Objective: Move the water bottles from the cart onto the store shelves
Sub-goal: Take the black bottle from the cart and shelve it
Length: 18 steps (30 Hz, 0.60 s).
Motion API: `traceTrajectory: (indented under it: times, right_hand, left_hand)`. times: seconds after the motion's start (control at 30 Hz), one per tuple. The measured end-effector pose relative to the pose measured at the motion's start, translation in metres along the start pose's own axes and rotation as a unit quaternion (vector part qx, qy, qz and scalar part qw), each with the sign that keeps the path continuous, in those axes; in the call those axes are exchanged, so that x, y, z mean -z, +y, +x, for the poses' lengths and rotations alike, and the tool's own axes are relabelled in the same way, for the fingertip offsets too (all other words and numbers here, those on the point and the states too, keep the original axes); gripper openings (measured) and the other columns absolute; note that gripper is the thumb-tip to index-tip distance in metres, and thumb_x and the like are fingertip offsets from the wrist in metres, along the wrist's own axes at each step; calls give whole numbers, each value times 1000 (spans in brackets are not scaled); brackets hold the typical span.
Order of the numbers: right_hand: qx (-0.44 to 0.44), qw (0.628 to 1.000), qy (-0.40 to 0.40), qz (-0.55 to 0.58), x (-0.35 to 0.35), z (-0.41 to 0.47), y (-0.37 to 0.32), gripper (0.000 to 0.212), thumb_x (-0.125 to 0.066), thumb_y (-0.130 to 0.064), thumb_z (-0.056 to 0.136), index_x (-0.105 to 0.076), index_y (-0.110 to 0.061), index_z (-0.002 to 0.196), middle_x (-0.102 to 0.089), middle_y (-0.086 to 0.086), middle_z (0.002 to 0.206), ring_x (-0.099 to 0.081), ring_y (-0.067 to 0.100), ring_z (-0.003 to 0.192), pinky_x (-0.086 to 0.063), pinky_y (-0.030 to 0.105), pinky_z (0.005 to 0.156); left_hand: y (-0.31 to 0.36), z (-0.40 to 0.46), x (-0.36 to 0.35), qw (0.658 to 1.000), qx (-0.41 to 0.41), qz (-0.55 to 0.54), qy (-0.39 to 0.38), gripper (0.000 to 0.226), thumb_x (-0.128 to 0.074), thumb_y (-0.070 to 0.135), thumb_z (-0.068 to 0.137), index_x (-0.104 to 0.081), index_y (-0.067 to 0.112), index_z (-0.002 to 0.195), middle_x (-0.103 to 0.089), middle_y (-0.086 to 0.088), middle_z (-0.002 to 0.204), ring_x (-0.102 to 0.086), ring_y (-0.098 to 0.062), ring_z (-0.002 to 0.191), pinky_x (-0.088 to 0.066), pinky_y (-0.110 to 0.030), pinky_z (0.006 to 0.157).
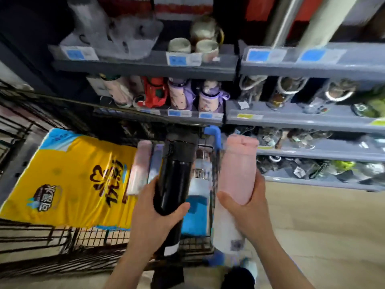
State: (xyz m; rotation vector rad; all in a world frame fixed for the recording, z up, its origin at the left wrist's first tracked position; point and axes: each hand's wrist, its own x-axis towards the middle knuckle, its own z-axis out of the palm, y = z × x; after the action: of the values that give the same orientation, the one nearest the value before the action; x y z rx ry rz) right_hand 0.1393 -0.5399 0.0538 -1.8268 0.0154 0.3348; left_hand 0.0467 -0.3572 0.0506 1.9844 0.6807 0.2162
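My left hand (154,217) grips a tall black bottle (175,174) around its lower body, held over the wire cart (52,243). A pink bottle (235,167) is held in my right hand (248,207) near its base, just right of the cart's blue-capped corner (214,136). Inside the cart, a pale pink bottle (139,167) and a lilac bottle (155,161) lie beside the black one, and a blue-and-white bottle (199,197) lies between my hands. The grey store shelves (312,122) rise straight ahead.
A large yellow plastic-wrapped pack (68,180) fills the cart's left side. The shelf ahead holds purple, red and pink bottles (179,94); clear bottles (283,92) stand to the right. Mugs (193,45) sit on the shelf above. Tan floor (323,226) lies at right.
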Motion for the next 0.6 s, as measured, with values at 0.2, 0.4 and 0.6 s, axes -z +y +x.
traceTrajectory:
  times: [0.2, 0.4, 0.6]
  right_hand:
    - [-30, 993, 84, 75, 155, -7, 31, 81, -72, -35, 53, -40, -22, 127, -54, -17, 98, -58, -13, 72, -42, 14, 55]
    - [-16, 980, 169, 107, 256, 5, 29, 93, -68, -57, 42, -41, -24, 125, -57, -11, 103, -60, 1, 84, -45, 22, 60]
    - [-12, 966, 177, 190, 293, 45, 8, 91, -69, -58, 47, -45, -20, 127, -62, 0, 108, -64, 8, 85, -48, 22, 60]
  left_hand:
    - [64, -61, -114, 999, 16, -28, -40, 61, -68, 66, 43, -51, 48, 98, -62, 19, 97, -55, 16, 87, -45, -14, 72]
    - [128, -58, -182, 995, -35, -20, -92, 61, -69, 67, 47, -53, 46, 102, -64, 16, 101, -59, 7, 91, -47, -13, 73]
    - [162, -34, -207, 994, -53, -48, -83, 80, -70, 66, 43, -54, 40, 117, -64, 17, 106, -58, 10, 91, -44, -13, 73]
